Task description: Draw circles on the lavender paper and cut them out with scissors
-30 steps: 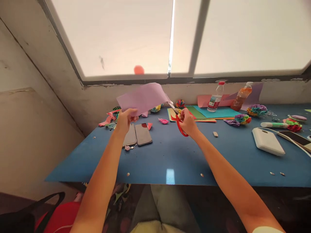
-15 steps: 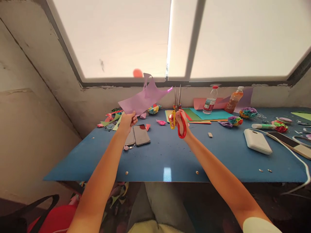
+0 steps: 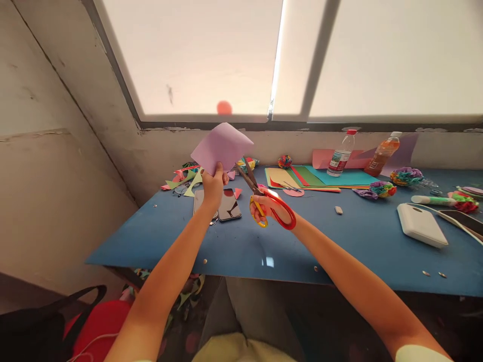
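A piece of purple paper (image 3: 222, 145) is pinched in my left hand (image 3: 214, 188), thumb on its near face, raised above the back of the blue table (image 3: 245, 246). To the right, my right hand (image 3: 264, 207) holds scissors (image 3: 282, 210) with one red and one yellow handle loop. Their blades are parted and point up and left, just right of the paper's lower edge; whether they touch it I cannot tell. Below my left hand lie two phones (image 3: 229, 206), partly covered by the hand and wrist.
Coloured paper sheets (image 3: 328, 176) lie at the back, with two bottles (image 3: 341, 153) nearby. Paper flowers (image 3: 383, 189) and a white power bank (image 3: 421, 224) sit to the right. Paper scraps (image 3: 194, 182) are heaped at the left back. A window (image 3: 204, 60) rises behind.
The purple paper has turned, and its cut strip no longer shows. The scissors have swung from upright to tilted left, coming closer to the paper. The view has shifted left.
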The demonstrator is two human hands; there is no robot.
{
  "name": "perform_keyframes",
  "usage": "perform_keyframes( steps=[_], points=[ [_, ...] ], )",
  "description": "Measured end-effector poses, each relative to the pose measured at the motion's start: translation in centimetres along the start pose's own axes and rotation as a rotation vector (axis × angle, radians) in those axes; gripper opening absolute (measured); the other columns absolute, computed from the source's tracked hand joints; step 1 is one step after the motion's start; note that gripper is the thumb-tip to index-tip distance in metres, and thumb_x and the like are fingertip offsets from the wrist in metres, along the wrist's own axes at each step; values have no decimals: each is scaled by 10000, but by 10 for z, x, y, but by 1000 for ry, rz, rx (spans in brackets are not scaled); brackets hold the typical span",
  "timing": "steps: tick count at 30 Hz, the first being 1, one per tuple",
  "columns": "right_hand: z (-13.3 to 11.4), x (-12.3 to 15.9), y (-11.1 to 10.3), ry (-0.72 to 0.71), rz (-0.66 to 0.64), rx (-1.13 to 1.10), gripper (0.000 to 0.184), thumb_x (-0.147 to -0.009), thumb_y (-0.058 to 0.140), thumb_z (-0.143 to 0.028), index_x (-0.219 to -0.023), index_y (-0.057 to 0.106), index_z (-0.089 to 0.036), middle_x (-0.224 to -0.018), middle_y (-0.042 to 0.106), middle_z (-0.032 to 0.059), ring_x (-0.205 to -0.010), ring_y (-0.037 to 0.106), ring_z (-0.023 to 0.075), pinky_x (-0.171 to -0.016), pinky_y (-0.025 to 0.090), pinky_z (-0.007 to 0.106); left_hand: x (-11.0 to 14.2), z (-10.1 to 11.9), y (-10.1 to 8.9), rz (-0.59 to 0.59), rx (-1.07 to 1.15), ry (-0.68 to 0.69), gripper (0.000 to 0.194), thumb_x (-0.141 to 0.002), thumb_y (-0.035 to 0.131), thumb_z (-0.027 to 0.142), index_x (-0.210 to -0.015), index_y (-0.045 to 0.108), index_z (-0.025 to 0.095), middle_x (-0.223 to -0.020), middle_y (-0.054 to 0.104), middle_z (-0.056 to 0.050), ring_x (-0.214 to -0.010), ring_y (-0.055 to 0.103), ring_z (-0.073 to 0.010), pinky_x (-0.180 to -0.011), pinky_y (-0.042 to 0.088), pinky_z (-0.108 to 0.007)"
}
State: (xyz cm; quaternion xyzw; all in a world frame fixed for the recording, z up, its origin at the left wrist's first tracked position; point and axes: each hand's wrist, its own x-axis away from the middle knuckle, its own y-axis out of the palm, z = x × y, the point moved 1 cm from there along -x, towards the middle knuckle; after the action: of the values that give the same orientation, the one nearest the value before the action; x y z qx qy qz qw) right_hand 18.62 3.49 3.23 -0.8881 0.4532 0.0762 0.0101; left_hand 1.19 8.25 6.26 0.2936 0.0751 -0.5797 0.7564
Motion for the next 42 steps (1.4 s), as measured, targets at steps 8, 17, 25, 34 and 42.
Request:
perform_keyframes(
  steps=[8, 17, 25, 34, 42],
  points=[
    [-8, 5, 6, 41, 6, 85, 368, -793, 639, -471, -794, 375, -214, -672, 618, -14, -433, 546, 119, -402, 406, 243, 5, 6, 4, -38, 88, -40, 370, -839, 599, 293, -551, 391, 192, -458, 363, 53, -436, 385, -70, -435, 327, -210],
    [-5, 6, 10, 76, 120, 150, 307, -802, 617, -419, -832, 391, -214, -694, 627, -2, -490, 596, 138, -413, 402, 229, 2, 5, 2, 2, 74, -57, 327, -830, 604, 290, -597, 394, 196, -467, 391, 60, -447, 388, -67, -449, 334, -207],
    [-5, 4, 7, 47, 95, 54, 358, -794, 618, -484, -799, 377, -219, -664, 622, -8, -471, 590, 152, -434, 430, 265, 2, 4, 0, -14, 68, -1, 276, -815, 611, 285, -611, 452, 188, -471, 444, 47, -448, 424, -76, -456, 348, -212],
    [-11, 7, 12, 58, 94, 62, 403, -758, 650, -506, -807, 367, -223, -665, 622, -12, -471, 586, 146, -418, 398, 248, 3, 1, 0, -12, -82, 65, 266, -779, 635, 310, -577, 524, 177, -523, 553, 1, -443, 440, -75, -430, 313, -222],
    [-14, 6, 15, 57, 158, 51, 422, -727, 671, -502, -759, 358, -222, -595, 585, -33, -431, 563, 136, -407, 374, 244, 2, 1, 0, -8, -75, 31, 202, -741, 660, 323, -622, 566, 188, -577, 577, 3, -458, 432, -80, -433, 328, -222]
  ],
)
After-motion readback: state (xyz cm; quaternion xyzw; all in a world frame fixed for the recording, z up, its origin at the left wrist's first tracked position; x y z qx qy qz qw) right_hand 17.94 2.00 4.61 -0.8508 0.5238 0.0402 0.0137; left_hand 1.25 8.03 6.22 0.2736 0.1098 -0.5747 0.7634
